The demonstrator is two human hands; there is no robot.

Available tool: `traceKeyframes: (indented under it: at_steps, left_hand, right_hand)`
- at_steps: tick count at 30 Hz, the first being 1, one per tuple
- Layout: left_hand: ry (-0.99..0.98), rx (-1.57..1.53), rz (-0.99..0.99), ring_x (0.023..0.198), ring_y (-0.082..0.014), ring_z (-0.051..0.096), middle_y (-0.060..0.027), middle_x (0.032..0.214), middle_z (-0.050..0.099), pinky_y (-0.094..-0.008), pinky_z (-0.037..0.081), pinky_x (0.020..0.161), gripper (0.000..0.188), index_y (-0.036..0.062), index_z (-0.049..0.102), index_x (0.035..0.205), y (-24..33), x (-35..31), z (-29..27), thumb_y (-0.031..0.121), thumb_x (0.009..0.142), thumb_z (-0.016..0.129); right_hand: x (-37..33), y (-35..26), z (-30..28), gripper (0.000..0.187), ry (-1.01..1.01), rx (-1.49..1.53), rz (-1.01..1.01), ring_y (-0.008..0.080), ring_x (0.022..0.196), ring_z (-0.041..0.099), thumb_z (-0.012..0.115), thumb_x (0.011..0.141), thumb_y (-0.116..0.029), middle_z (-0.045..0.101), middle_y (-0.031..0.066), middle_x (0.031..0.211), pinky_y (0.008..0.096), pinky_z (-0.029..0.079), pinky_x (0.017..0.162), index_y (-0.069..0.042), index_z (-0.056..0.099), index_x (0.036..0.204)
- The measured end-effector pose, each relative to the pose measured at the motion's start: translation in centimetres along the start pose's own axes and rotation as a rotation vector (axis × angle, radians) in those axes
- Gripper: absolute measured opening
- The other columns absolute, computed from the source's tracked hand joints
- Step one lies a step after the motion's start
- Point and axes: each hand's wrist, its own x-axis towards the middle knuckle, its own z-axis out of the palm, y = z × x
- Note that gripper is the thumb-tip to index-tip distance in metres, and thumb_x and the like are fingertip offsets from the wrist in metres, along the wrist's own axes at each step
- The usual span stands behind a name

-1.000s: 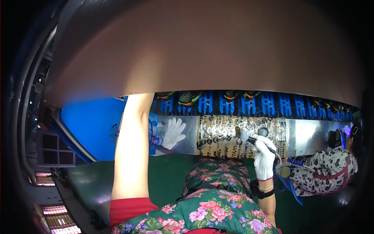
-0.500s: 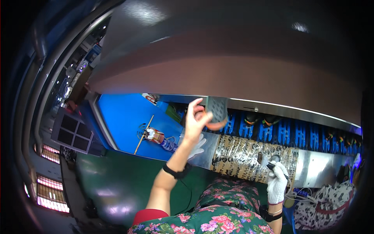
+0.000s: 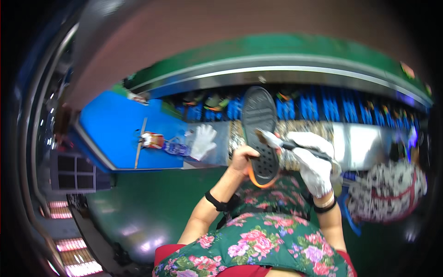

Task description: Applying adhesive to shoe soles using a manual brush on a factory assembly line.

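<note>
My bare left hand (image 3: 243, 159) grips the edge of a dark grey shoe sole (image 3: 259, 111) with an orange rim and rows of small holes near its lower end. The sole stands lengthwise in front of my body, its textured face toward me. In my white-gloved right hand (image 3: 314, 168) is a small brush (image 3: 271, 139) with a dark handle. Its head lies over the middle of the sole; motion blur hides whether the bristles touch it.
Behind the sole runs a row of blue racks (image 3: 309, 107) with several dark shoe parts. A blue surface (image 3: 110, 134) holds a stick (image 3: 140, 143), a packet (image 3: 152, 140) and a bottle (image 3: 176, 147). Beside them lies a white glove (image 3: 203, 141). A spotted cloth (image 3: 387, 191) sits at right.
My left hand has brought the sole from under the machine's edge toward my body. My right hand has moved left and up with the brush, over the sole. The view has shifted.
</note>
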Motion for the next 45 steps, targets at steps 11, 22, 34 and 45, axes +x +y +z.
traceKeyframes:
  at_steps: [11,22,34,45]
  left_hand:
    - [0.317,-0.162,0.094,0.124,-0.0254,0.059,-0.0072,0.137,0.061,-0.0418,0.047,0.107,0.083,0.0116,0.052,0.145,-3.7,0.9,4.3,0.077,0.100,0.027]
    - [-0.043,-0.314,0.034,0.123,-0.0240,0.059,-0.0089,0.134,0.062,-0.0416,0.046,0.109,0.102,0.0081,0.050,0.145,-5.2,1.5,3.1,0.088,0.091,0.019]
    - [0.357,0.073,0.063,0.122,-0.0261,0.059,-0.0093,0.133,0.062,-0.0437,0.046,0.108,0.098,0.0109,0.053,0.141,-4.7,2.7,2.4,0.089,0.090,0.022]
    - [0.287,0.082,0.002,0.114,-0.0284,0.063,-0.0130,0.128,0.064,-0.0450,0.049,0.103,0.102,0.0095,0.051,0.143,-4.0,3.3,1.3,0.091,0.087,0.025]
  right_hand:
    - [0.7,-0.5,-0.7,0.030,0.026,-0.698,-0.533,0.0275,0.095,0.071,0.077,0.079,-0.001,0.075,0.0153,0.111,0.0368,0.056,0.082,-0.003,0.076,0.109]
    - [0.2,0.7,-0.1,0.028,-0.061,-0.779,-0.641,0.0290,0.090,0.073,0.079,0.078,-0.003,0.077,0.0123,0.105,0.0367,0.056,0.078,-0.006,0.077,0.105]
    - [-0.1,2.5,0.6,0.034,0.114,-0.622,-0.577,0.0267,0.095,0.071,0.076,0.080,-0.002,0.075,0.0106,0.112,0.0363,0.057,0.079,-0.008,0.076,0.114]
    - [0.3,2.5,-0.1,0.029,0.038,-0.677,-0.672,0.0295,0.092,0.072,0.076,0.083,-0.009,0.076,0.0112,0.107,0.0370,0.057,0.078,-0.005,0.076,0.111]
